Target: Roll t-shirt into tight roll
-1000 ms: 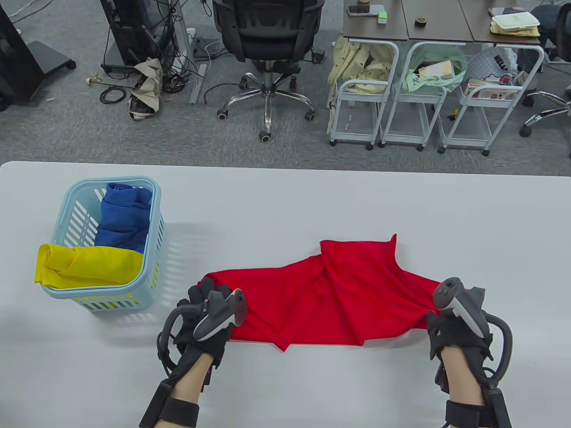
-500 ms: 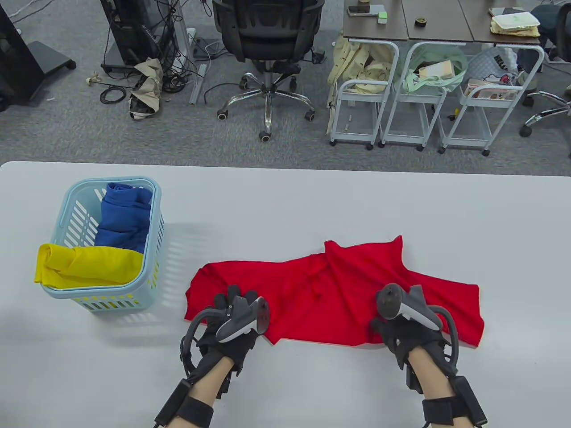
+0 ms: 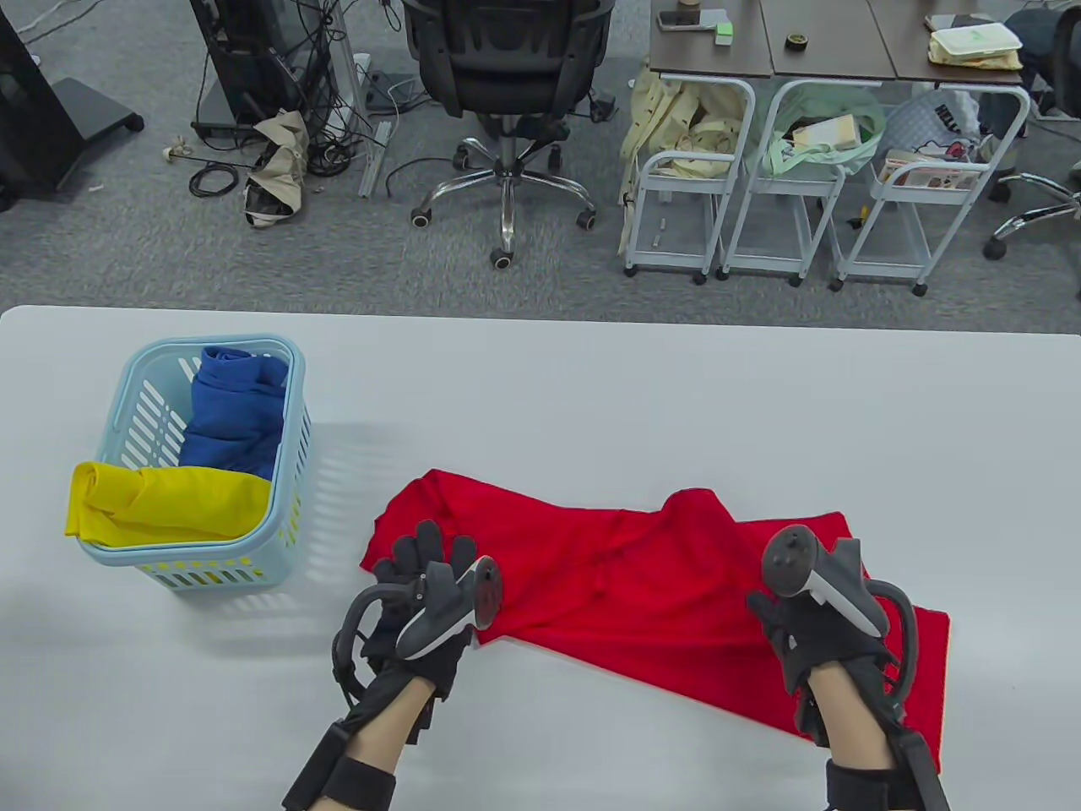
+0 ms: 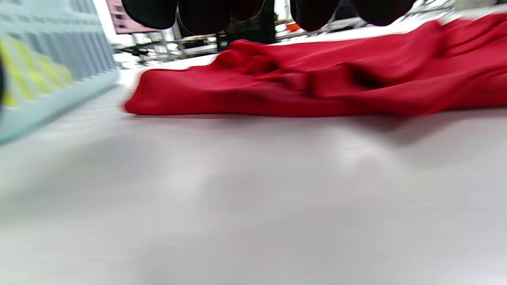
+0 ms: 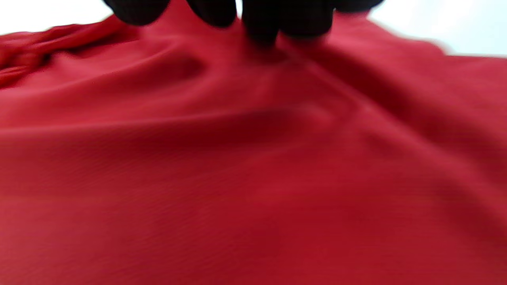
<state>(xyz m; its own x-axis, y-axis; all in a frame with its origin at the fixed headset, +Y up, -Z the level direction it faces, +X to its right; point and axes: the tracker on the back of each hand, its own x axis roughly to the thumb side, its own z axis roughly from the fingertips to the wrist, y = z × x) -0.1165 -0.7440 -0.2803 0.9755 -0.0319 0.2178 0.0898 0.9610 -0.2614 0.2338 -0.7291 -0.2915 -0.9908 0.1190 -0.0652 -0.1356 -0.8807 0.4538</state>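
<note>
The red t-shirt (image 3: 625,583) lies crumpled in a slanted band on the white table (image 3: 591,380), its right end nearest the front edge. My left hand (image 3: 422,553) rests on the shirt's left end with fingers spread and straight; in the left wrist view its fingertips (image 4: 202,14) hang over the red cloth (image 4: 317,79). My right hand (image 3: 773,612) sits curled on the shirt's right part. Seen from the right wrist, its fingertips (image 5: 261,19) dig into the fabric (image 5: 253,158), and creases run out from them.
A light blue basket (image 3: 291,439) stands at the left of the table, holding a blue garment (image 3: 232,414) and a yellow one (image 3: 160,503) that hangs over its rim. Beyond the table's far edge are an office chair (image 3: 507,76) and white carts (image 3: 735,169).
The shirt has swung into a slant: its right end slid towards the front edge and the upper flap has collapsed. Both hands moved inward, then the right one shifted right with the cloth.
</note>
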